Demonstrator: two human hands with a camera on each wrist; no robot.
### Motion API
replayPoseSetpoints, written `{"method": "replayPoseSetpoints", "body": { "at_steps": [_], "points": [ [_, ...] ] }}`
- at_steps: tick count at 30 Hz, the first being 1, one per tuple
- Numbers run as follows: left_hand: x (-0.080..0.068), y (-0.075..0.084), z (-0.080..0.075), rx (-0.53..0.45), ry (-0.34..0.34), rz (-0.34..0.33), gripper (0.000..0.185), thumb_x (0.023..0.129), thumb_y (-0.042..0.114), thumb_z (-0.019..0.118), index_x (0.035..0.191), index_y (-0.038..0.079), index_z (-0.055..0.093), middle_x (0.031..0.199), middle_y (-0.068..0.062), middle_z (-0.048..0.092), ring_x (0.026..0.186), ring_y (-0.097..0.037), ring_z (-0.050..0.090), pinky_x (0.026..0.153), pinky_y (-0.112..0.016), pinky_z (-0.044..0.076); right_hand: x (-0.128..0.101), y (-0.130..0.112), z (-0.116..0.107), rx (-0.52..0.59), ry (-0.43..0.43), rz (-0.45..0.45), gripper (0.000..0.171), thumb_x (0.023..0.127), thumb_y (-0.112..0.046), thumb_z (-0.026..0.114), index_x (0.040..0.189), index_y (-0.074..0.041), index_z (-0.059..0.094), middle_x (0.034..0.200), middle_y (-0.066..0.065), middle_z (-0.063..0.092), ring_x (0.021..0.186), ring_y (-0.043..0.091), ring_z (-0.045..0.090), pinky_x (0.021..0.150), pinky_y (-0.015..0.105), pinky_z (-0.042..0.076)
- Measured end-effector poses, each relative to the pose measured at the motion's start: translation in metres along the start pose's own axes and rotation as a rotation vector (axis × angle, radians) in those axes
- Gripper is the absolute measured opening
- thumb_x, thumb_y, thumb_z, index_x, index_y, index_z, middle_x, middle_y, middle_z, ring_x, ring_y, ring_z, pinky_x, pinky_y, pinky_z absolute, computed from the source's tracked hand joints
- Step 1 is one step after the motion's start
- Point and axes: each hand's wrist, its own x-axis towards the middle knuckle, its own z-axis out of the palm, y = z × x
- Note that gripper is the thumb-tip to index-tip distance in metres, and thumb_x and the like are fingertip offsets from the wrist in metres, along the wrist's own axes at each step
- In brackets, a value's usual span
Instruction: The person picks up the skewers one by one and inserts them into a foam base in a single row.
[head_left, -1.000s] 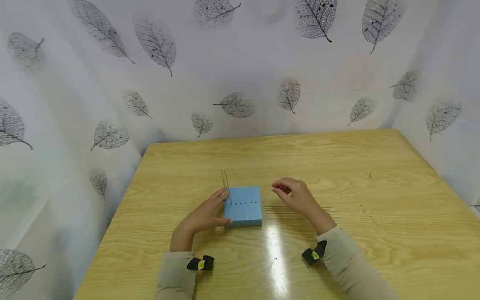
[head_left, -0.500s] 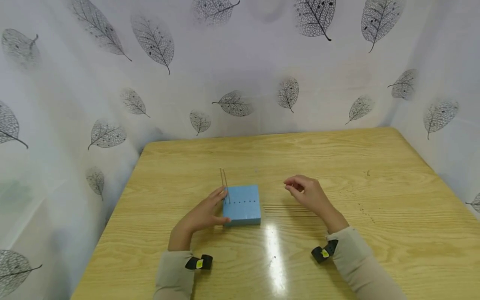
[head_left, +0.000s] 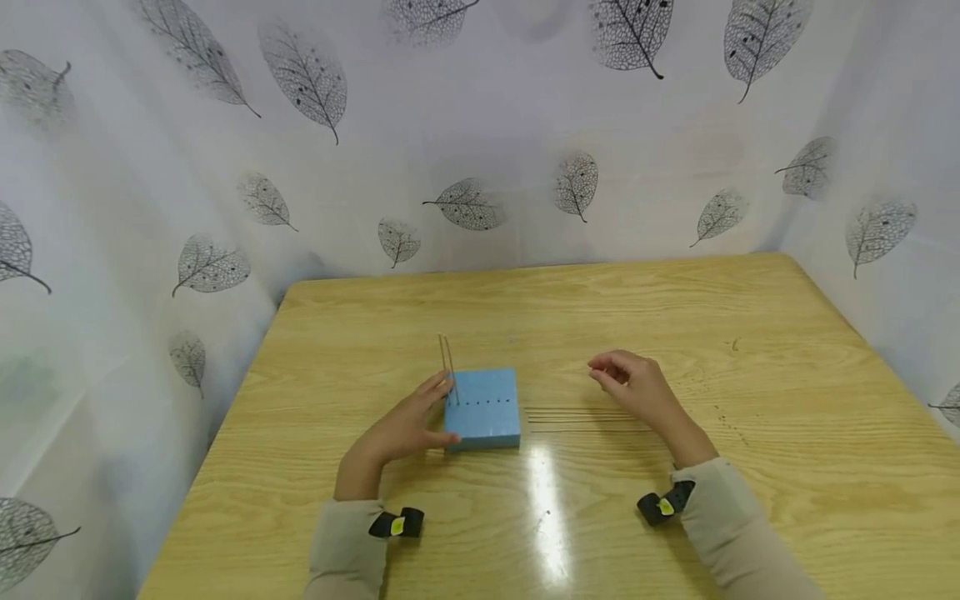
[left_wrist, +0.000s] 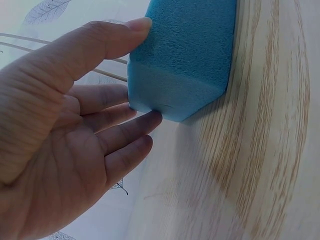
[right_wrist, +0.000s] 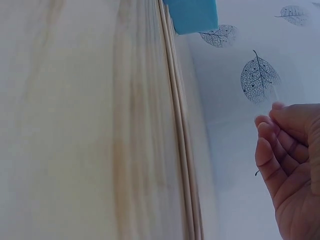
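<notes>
While the left hand (head_left: 405, 429) steadied the square blue foam block (head_left: 483, 408) near the middle of the light wooden table (head_left: 675, 308), somewhat toward its left and near edges, its fingers lay nearly straight against the block's left side and its thumb (left_wrist: 107, 40) pressed along the block's near left corner, so the hand was open and braced rather than gripping. Two thin wooden sticks (head_left: 448, 367) stood upright at the left end of a row of small dark holes running left to right across the block's top, just beside the left fingertips. The right hand (head_left: 633, 387) hovered off the table, well apart from the block on its right side, with its fingers (right_wrist: 272, 150) loosely curled and nothing visibly held in them. Under and just left of that hand lay a bundle of loose thin wooden sticks (head_left: 577, 415), flat on the table between the block and the right wrist. Their long axis ran left to right, roughly parallel to the table's near edge, with one end of the bundle pointing at the block's right side. The right hand was clearly the nearer one to the loose sticks, sitting above their right end, while the left hand was on the far side of the block from them. A white curtain printed with grey leaves (head_left: 465, 204) enclosed the table's far, left and right edges.
</notes>
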Motion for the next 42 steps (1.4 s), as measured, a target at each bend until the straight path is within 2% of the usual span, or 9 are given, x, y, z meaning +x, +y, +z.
{"method": "replayPoseSetpoints", "body": {
  "at_steps": [8,17,24,36,42],
  "points": [
    [-0.001,0.002,-0.002,0.002,0.003,-0.001,0.086,0.081,0.021,0.076,0.147,-0.004,0.025,0.157,-0.016,0.012,0.141,-0.036,0.017,0.109,-0.051,0.026,-0.006,0.004,-0.005,-0.028,0.001,0.028,0.010,0.082,0.003,0.070,0.091,0.002,0.069,0.076,0.002,0.066,0.060,0.003,0.049,0.051,0.020,0.044],
    [-0.003,0.001,-0.001,-0.014,-0.003,-0.007,0.086,0.081,0.020,0.076,0.148,-0.002,0.025,0.157,-0.013,0.011,0.142,-0.034,0.015,0.110,-0.050,0.025,-0.014,0.005,-0.011,-0.061,-0.082,0.101,0.011,0.083,0.001,0.069,0.094,0.002,0.069,0.081,0.003,0.067,0.064,0.004,0.051,0.056,0.022,0.046],
    [-0.003,0.000,-0.001,-0.021,0.004,-0.011,0.087,0.081,0.021,0.076,0.148,-0.001,0.025,0.157,-0.015,0.011,0.142,-0.035,0.015,0.110,-0.051,0.025,-0.014,0.006,-0.014,-0.096,-0.189,0.183,0.008,0.086,0.000,0.066,0.093,0.000,0.069,0.079,0.001,0.065,0.065,0.006,0.048,0.057,0.024,0.044],
    [-0.005,0.001,-0.001,-0.025,0.003,-0.013,0.087,0.081,0.022,0.076,0.148,0.000,0.026,0.157,-0.013,0.012,0.142,-0.035,0.016,0.109,-0.052,0.026,-0.014,0.013,-0.016,-0.123,-0.394,0.210,0.005,0.087,-0.001,0.063,0.090,-0.003,0.066,0.078,-0.002,0.061,0.067,0.008,0.047,0.059,0.026,0.043],
    [-0.004,0.000,0.000,-0.028,0.006,-0.013,0.086,0.081,0.022,0.076,0.148,0.001,0.026,0.158,-0.012,0.012,0.142,-0.034,0.016,0.109,-0.052,0.027,-0.015,0.015,-0.016,-0.117,-0.428,0.207,0.007,0.086,0.001,0.063,0.089,-0.005,0.065,0.078,-0.003,0.061,0.067,0.008,0.049,0.060,0.026,0.044]
  ]
}}
